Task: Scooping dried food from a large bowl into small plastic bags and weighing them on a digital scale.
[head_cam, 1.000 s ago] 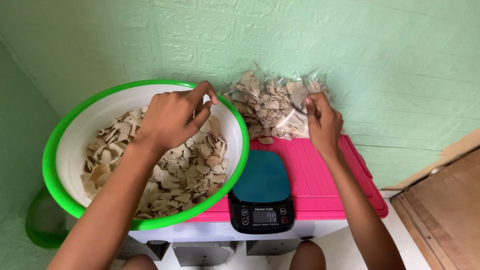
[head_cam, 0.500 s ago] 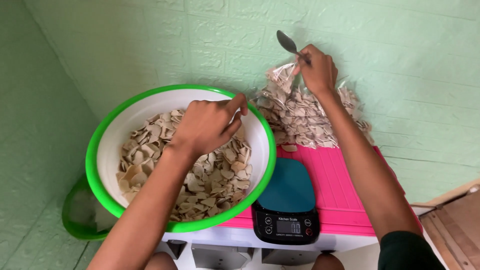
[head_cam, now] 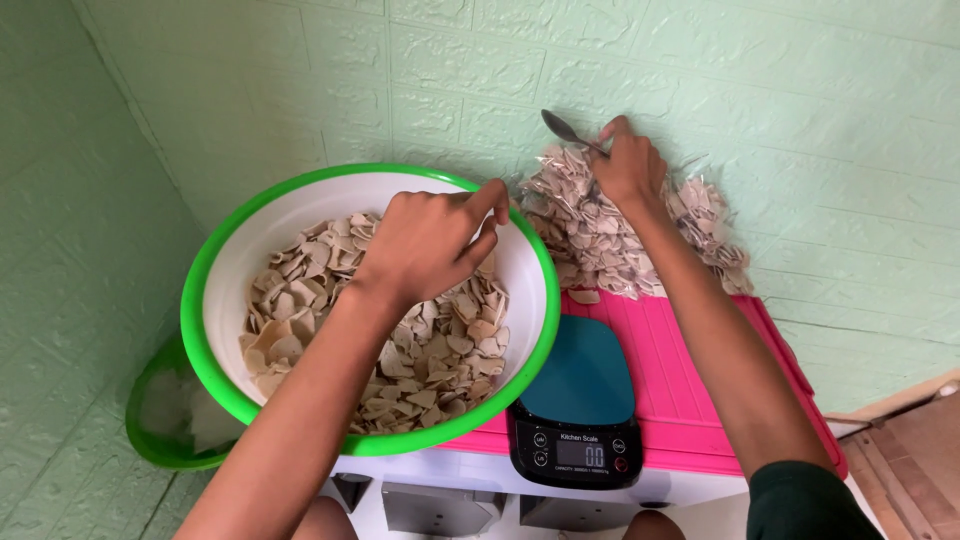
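Observation:
My left hand (head_cam: 430, 243) hovers over a big white bowl with a green rim (head_cam: 222, 258), fingers loosely curled above the pale beige chips (head_cam: 300, 290) that fill it; whether it holds any chips cannot be seen. My right hand (head_cam: 627, 165) reaches to the back and grips a metal spoon (head_cam: 562, 128), resting on a heap of clear plastic bags packed with the same chips (head_cam: 700, 215) against the green wall.
A black kitchen scale with a teal platform (head_cam: 580, 375) stands on a pink ribbed lid (head_cam: 690, 370) of a white box. A second green-rimmed container (head_cam: 160, 420) sits lower left. A wooden surface (head_cam: 910, 450) lies at the lower right.
My right hand, which had lifted a small bag with the spoon, has come down onto the heap of bags. My left hand stayed over the bowl. The view shifted slightly.

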